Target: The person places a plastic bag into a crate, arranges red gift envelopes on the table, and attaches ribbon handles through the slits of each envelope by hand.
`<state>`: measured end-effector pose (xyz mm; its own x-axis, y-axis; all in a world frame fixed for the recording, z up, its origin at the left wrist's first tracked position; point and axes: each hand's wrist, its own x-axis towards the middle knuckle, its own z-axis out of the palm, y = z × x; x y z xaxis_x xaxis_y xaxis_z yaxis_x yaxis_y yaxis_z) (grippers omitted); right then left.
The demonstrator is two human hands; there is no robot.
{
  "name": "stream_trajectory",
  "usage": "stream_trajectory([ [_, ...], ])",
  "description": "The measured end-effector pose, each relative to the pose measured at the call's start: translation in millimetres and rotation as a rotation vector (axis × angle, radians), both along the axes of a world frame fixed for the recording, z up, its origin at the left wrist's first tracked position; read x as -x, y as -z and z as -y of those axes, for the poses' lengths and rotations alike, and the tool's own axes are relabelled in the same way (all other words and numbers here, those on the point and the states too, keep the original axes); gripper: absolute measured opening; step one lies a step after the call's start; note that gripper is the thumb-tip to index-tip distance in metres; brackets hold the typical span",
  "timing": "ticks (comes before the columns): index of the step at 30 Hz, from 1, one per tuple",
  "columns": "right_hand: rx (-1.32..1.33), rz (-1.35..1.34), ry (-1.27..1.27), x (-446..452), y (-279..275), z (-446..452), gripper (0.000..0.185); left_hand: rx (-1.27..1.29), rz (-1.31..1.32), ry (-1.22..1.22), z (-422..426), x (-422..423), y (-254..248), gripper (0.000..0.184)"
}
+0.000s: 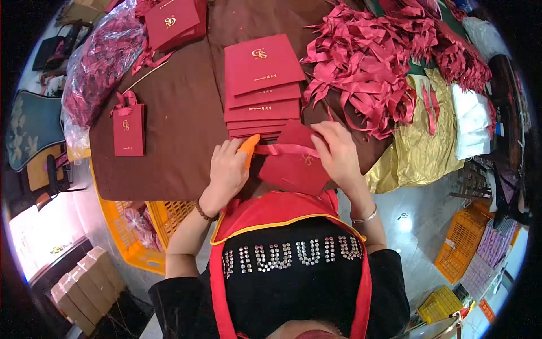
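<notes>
In front of my apron a red paper gift bag (295,169) with a gold logo lies tilted at the table edge. A red ribbon (288,149) stretches across it. My left hand (228,169), with an orange cover on one finger, is closed on the ribbon's left end. My right hand (337,150) grips the bag's right side, close to the ribbon's other end; its fingertips partly hide the hold. Just beyond both hands, a fanned stack of flat red bags (263,70) lies on the brown-covered table (180,130).
A heap of red ribbons (361,68) lies at the right, beside gold wrapping (426,141). A small finished-looking bag (129,130) with a ribbon handle is at the left, near a plastic sack of ribbons (101,68). An orange crate (132,248) stands below the table edge.
</notes>
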<state>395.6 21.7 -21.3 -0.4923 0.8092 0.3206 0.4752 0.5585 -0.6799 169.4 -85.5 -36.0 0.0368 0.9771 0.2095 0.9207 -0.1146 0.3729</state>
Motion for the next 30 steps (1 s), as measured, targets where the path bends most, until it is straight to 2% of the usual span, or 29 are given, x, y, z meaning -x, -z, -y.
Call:
stream_trajectory([
  [2,0.087,0.091,-0.04,3,4,-1,0.019,-0.038,-0.074,-0.03,2,2,8,0.008],
  [6,0.068,0.16,-0.051,3,-3,4,0.019,0.125,-0.071,-0.063,3,0,6,0.016],
  [9,0.098,0.121,-0.097,2,-7,10,0.02,0.014,-0.081,-0.002,3,7,15,0.015],
  [11,0.12,0.095,-0.108,0,-9,13,0.02,-0.135,0.037,-0.048,6,8,11,0.014],
  [15,0.21,0.068,-0.102,-7,-11,11,0.021,-0.111,0.147,-0.26,21,21,12,0.022],
  [17,0.3,0.074,-0.058,-7,-10,11,0.022,-0.151,0.146,-0.269,25,22,12,0.022],
  [20,0.261,0.09,-0.085,-5,-10,10,0.021,-0.2,0.117,-0.273,22,16,9,0.023],
  [23,0.306,0.096,-0.083,-4,-11,10,0.02,-0.29,0.037,-0.052,11,5,5,0.017],
  [24,0.303,0.1,-0.083,-5,-11,10,0.02,-0.293,0.041,-0.053,8,2,6,0.017],
  [26,0.268,0.107,-0.103,-6,-11,10,0.02,-0.006,-0.125,0.054,3,-1,7,0.014],
  [28,0.301,0.098,-0.095,-9,-13,10,0.021,0.031,-0.111,0.077,5,4,16,0.017],
  [30,0.337,0.089,-0.081,-13,-14,10,0.021,0.098,-0.041,0.14,7,11,17,0.036],
])
